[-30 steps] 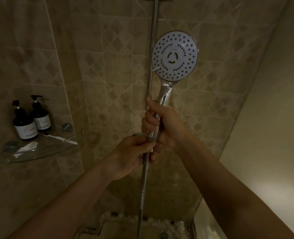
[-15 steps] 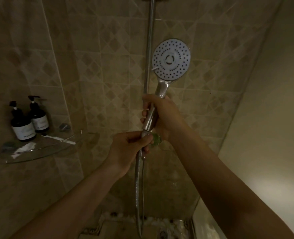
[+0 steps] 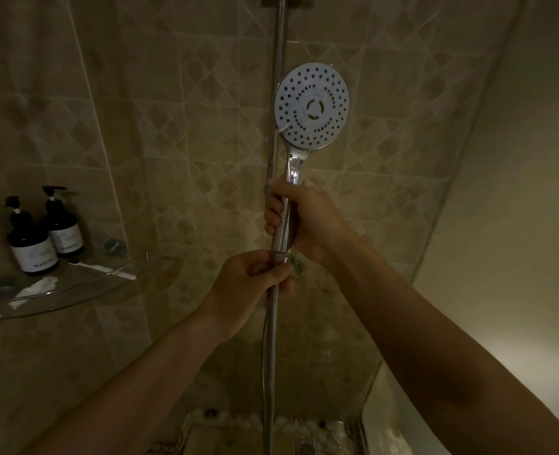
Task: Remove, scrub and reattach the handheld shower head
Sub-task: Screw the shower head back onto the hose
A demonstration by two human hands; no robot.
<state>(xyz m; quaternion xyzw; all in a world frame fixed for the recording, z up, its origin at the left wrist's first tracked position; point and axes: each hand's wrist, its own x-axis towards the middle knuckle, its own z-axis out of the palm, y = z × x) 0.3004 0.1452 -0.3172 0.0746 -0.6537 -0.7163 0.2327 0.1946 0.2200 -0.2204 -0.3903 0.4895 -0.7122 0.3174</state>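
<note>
The handheld shower head [image 3: 311, 106] has a round white spray face and a chrome handle, and it stands upright in front of the chrome wall rail [image 3: 279, 44]. My right hand [image 3: 304, 218] is wrapped around the handle. Just below it, my left hand [image 3: 248, 284] pinches the top end of the metal hose [image 3: 269, 356] where it meets the handle. The hose hangs straight down to the floor. A small green object [image 3: 296, 267] shows between my two hands; I cannot tell what it is.
A glass corner shelf [image 3: 74, 290] on the left wall carries two dark pump bottles [image 3: 42, 234] and a white item. Tiled walls stand behind, a curved glass screen [image 3: 452, 224] runs along the right, and pebbles and a drain [image 3: 307, 448] lie on the floor below.
The shower head has come down and a little left, then steadied. My right hand stays on the handle while my left fingers have shifted on the hose joint.
</note>
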